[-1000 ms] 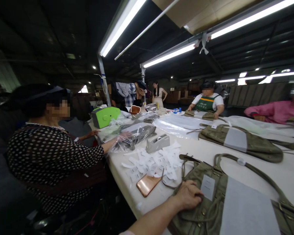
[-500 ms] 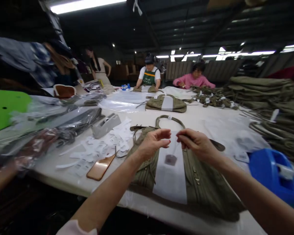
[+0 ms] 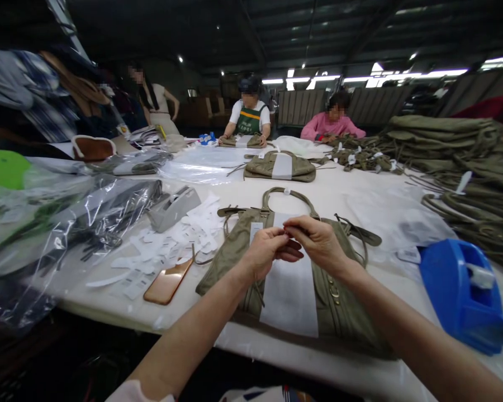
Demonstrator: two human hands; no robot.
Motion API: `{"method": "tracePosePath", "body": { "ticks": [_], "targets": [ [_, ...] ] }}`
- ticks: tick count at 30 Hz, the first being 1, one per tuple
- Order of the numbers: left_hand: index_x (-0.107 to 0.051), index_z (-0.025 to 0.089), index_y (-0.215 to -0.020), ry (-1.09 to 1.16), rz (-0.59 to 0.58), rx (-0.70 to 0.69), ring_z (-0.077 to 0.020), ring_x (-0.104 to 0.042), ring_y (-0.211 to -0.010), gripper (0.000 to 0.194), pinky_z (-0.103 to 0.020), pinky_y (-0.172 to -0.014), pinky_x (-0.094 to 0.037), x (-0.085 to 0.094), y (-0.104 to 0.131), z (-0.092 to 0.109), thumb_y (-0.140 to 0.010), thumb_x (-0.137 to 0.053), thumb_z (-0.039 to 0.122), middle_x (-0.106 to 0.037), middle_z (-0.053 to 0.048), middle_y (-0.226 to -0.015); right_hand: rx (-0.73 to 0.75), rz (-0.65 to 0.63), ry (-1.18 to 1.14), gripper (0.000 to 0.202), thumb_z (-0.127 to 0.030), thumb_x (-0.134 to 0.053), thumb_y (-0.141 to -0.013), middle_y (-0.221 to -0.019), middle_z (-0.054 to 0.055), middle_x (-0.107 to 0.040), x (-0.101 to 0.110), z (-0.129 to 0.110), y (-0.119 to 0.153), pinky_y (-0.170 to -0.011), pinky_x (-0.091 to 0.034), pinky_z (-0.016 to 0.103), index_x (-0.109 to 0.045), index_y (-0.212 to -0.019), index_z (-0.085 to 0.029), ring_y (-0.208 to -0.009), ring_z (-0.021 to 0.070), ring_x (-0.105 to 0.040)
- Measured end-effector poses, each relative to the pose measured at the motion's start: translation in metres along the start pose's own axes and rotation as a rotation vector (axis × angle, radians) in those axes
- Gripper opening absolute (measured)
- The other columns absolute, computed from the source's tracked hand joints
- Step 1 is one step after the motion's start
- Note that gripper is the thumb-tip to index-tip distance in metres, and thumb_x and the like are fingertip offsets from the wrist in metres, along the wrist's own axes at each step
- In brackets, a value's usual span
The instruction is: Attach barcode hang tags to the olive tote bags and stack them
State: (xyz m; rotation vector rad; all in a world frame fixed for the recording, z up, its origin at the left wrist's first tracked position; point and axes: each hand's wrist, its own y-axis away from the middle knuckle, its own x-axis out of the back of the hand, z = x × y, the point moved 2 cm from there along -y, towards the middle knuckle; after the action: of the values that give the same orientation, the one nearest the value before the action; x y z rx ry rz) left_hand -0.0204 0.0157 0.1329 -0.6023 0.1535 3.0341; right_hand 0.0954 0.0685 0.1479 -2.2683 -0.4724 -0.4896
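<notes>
An olive green handbag [image 3: 230, 254] lies on the white table, its looped handle toward the far side. A white paper band [image 3: 291, 301] runs down its middle. My left hand [image 3: 272, 251] and my right hand [image 3: 316, 240] meet above the band, fingertips together in pinches. Whatever is between the fingers is too small to name. A small white tag [image 3: 256, 228] shows on the bag just beyond my left hand.
Left of the bag are a phone [image 3: 167, 285], loose white labels [image 3: 151, 259], a grey dispenser [image 3: 175, 207] and plastic-wrapped items. A blue tape dispenser [image 3: 452, 290] stands right. Green bags [image 3: 444, 145] pile up behind it. People work across the table.
My hands have come together from a small gap, and both are pinched now. The grey tag that hung between them is no longer visible. At the far left, another person's arm has left view.
</notes>
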Motion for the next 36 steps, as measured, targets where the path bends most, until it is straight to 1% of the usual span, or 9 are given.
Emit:
{"method": "tracePosePath", "body": {
  "ticks": [8,13,17,19,23,28,32,34,36],
  "targets": [
    [-0.056,0.01,-0.079,-0.006,0.05,0.044,-0.0176,-0.063,-0.053,0.012,-0.022,-0.047,-0.048,0.002,-0.004,-0.002,-0.071,-0.053,0.019,-0.063,-0.008,-0.063,-0.179,0.018,-0.165,0.016,-0.031,-0.057,-0.078,-0.079,0.001,-0.066,-0.009,0.007,0.003,-0.065,-0.045,0.025,-0.066,-0.081,-0.019,-0.068,0.013,-0.058],
    [-0.056,0.012,-0.082,-0.04,0.139,0.004,-0.0155,-0.061,-0.049,0.016,-0.02,-0.041,-0.044,0.003,-0.007,0.002,-0.076,-0.054,0.026,-0.061,-0.005,-0.06,-0.335,0.118,-0.41,0.037,-0.045,-0.051,-0.082,-0.106,0.005,-0.06,-0.017,0.013,0.006,-0.081,-0.044,0.03,-0.055,-0.111,-0.022,-0.093,0.0164,-0.057],
    [-0.058,0.011,-0.07,0.0,0.244,-0.159,-0.0035,-0.043,-0.036,0.011,-0.014,-0.033,-0.028,0.01,-0.016,0.014,-0.07,-0.06,0.022,-0.055,0.001,-0.054,-0.495,-0.043,-0.794,0.048,-0.053,-0.049,-0.082,-0.111,0.005,-0.057,-0.036,0.011,0.009,-0.081,-0.047,0.032,-0.045,-0.119,-0.023,-0.093,0.0171,-0.058],
    [-0.058,0.011,-0.069,0.031,0.277,-0.151,-0.0048,-0.046,-0.04,0.01,-0.014,-0.032,-0.022,0.017,-0.021,0.022,-0.066,-0.061,0.02,-0.057,-0.001,-0.057,-0.494,-0.1,-0.892,0.052,-0.049,-0.06,-0.075,-0.108,0.005,-0.058,-0.044,0.007,0.006,-0.076,-0.048,0.032,-0.045,-0.118,-0.023,-0.089,0.017,-0.059],
    [-0.059,0.011,-0.065,-0.079,0.356,-0.156,-0.0136,-0.059,-0.061,0.011,-0.016,-0.035,-0.02,0.034,-0.03,0.043,-0.059,-0.065,0.018,-0.064,-0.007,-0.07,-0.528,-0.137,-0.838,0.064,-0.034,-0.071,-0.063,-0.073,0.0,-0.061,-0.048,0.005,-0.011,-0.058,-0.045,0.026,-0.044,-0.119,-0.017,-0.064,0.0134,-0.057],
    [-0.059,0.013,-0.06,-0.282,0.515,-0.203,-0.0082,-0.051,-0.053,0.007,-0.017,-0.042,-0.031,0.052,-0.05,0.061,-0.056,-0.066,0.015,-0.06,-0.002,-0.061,-0.526,-0.222,-0.622,0.032,-0.034,-0.062,-0.069,-0.055,-0.003,-0.053,-0.05,0.015,-0.041,-0.047,-0.034,0.022,-0.058,-0.091,-0.011,-0.047,0.0074,-0.044],
    [-0.058,0.012,-0.058,-0.364,0.422,-0.114,-0.0097,-0.053,-0.056,0.009,-0.021,-0.052,-0.041,0.07,-0.077,0.058,-0.053,-0.066,0.009,-0.06,-0.002,-0.062,-0.606,-0.169,-0.458,0.02,-0.029,-0.055,-0.075,-0.047,-0.004,-0.045,-0.054,0.037,-0.054,-0.043,-0.027,0.02,-0.058,-0.066,-0.012,-0.043,0.0054,-0.037],
    [-0.06,0.011,-0.058,-0.427,0.361,-0.017,-0.0104,-0.054,-0.056,0.012,-0.022,-0.056,-0.043,0.085,-0.093,0.049,-0.051,-0.065,0.004,-0.059,-0.002,-0.06,-0.7,-0.157,-0.387,0.018,-0.025,-0.054,-0.076,-0.046,-0.004,-0.045,-0.056,0.053,-0.056,-0.043,-0.028,0.02,-0.058,-0.065,-0.012,-0.042,0.0055,-0.038],
    [-0.06,0.011,-0.059,-0.484,0.378,0.035,-0.009,-0.052,-0.053,0.017,-0.022,-0.058,-0.043,0.102,-0.111,0.037,-0.049,-0.062,-0.003,-0.057,0.0,-0.056,-0.782,-0.159,-0.337,0.016,-0.021,-0.053,-0.076,-0.045,-0.004,-0.045,-0.059,0.072,-0.057,-0.043,-0.029,0.019,-0.059,-0.065,-0.011,-0.041,0.0053,-0.038]
  ]
}}
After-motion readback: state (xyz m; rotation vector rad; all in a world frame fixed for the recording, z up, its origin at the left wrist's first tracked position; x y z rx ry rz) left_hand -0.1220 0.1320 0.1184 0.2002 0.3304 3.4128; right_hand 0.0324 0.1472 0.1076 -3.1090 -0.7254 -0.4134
